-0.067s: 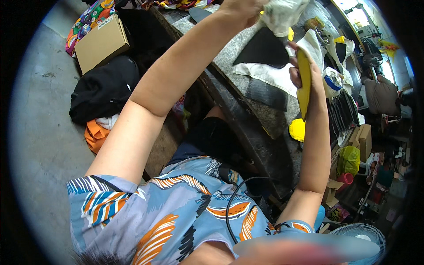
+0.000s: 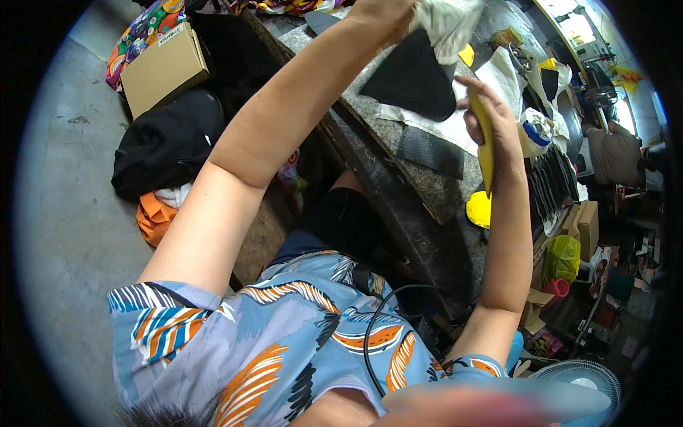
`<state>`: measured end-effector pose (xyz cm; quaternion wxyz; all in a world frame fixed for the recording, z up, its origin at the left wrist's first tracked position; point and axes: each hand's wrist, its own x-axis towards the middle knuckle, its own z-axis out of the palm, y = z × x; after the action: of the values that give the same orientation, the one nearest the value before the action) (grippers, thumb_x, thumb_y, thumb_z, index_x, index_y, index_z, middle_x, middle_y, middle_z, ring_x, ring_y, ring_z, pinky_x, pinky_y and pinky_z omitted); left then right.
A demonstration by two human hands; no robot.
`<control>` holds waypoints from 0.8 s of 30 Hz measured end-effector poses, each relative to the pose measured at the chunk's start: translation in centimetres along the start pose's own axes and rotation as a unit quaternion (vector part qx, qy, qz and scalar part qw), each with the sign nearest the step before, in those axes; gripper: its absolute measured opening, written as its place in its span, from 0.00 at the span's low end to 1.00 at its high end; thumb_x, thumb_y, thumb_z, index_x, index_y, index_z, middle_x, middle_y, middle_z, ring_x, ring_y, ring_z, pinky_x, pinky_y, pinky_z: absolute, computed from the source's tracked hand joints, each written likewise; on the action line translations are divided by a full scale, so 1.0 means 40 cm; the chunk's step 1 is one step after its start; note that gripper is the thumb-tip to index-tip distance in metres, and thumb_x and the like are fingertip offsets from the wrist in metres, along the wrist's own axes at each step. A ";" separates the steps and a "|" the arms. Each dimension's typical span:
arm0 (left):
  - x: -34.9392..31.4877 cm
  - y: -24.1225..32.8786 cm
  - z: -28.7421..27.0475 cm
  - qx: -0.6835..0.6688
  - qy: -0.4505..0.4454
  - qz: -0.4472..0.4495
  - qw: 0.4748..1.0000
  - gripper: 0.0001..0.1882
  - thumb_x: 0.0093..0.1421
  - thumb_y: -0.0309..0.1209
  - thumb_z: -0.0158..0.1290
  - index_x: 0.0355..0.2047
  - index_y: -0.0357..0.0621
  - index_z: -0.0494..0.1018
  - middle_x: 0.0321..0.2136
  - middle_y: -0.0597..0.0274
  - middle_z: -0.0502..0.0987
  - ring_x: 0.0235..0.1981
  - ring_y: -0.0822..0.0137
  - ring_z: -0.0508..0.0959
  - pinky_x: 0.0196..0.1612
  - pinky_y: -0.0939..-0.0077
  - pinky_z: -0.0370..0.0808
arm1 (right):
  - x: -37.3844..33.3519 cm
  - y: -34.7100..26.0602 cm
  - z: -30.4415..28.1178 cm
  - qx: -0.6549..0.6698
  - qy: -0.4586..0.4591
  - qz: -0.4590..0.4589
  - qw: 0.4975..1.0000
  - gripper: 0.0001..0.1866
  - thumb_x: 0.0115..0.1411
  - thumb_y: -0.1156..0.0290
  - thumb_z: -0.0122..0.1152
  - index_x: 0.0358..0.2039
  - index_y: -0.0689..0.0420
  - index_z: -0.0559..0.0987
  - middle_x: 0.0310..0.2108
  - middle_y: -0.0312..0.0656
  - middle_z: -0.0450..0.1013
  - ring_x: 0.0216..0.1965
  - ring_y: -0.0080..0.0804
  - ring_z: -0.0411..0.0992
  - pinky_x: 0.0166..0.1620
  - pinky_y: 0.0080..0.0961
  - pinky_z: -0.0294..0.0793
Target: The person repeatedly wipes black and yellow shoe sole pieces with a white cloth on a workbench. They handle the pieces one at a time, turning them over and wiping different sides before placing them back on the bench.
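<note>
My left hand (image 2: pixel 388 18), at the top edge of the view, is closed on a crumpled whitish cloth (image 2: pixel 449 28); its fingers are partly cut off by the frame. Directly below the cloth is a black, roughly triangular flat piece (image 2: pixel 413 77). Whether my left hand also grips that piece, I cannot tell. My right hand (image 2: pixel 498 117) holds a long, narrow yellow piece (image 2: pixel 486 153) against the palm, its lower end running along my wrist. Between the hands, white sheet material (image 2: pixel 462 128) lies on the speckled grey worktop (image 2: pixel 434 188), beside a dark textured piece (image 2: pixel 429 152).
A round yellow piece (image 2: pixel 479 209) lies at the worktop's near right. Right of my forearm are a white tub with a blue rim (image 2: pixel 535 134) and a row of black flat pieces (image 2: pixel 551 186). A cardboard box (image 2: pixel 163 70) and black bag (image 2: pixel 168 146) stand left. Another person (image 2: pixel 615 153) sits far right.
My left hand and the cloth have shifted slightly left. The black piece has moved left and down, showing more of itself. My right hand's fingers and the yellow piece have turned a little.
</note>
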<state>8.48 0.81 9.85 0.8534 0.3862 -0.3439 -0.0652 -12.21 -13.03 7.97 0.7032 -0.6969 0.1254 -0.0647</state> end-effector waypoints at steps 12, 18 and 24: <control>-0.055 0.252 -0.051 -0.041 0.132 0.062 0.988 0.07 0.59 0.20 0.51 0.38 0.37 0.76 0.26 0.59 0.78 0.22 0.68 0.80 0.25 0.76 0.78 | -0.072 0.064 -0.008 -0.276 -0.156 0.090 0.944 0.13 0.64 0.68 0.58 0.48 0.58 0.79 0.38 0.34 0.76 0.41 0.19 0.70 0.49 0.19 0.68; -0.101 0.280 0.010 -0.061 0.096 -0.064 0.991 0.07 0.62 0.23 0.51 0.39 0.36 0.76 0.30 0.59 0.79 0.25 0.68 0.81 0.26 0.75 0.79 | 0.108 0.012 -0.199 -0.086 -0.050 0.088 0.991 0.11 0.67 0.63 0.55 0.43 0.58 0.76 0.35 0.38 0.76 0.34 0.19 0.72 0.38 0.19 0.72; -0.130 0.147 0.017 -0.202 -0.068 -0.148 0.966 0.07 0.61 0.21 0.50 0.39 0.41 0.73 0.31 0.61 0.78 0.29 0.70 0.80 0.31 0.76 0.79 | 0.221 0.053 -0.229 -0.466 0.325 -0.192 0.800 0.25 0.67 0.52 0.52 0.50 0.62 0.74 0.42 0.55 0.76 0.46 0.52 0.74 0.53 0.38 0.70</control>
<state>3.22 6.41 11.51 0.8692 0.2467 -0.3199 -0.2851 -6.33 -24.19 5.12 0.1850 -0.8883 0.2251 -0.3551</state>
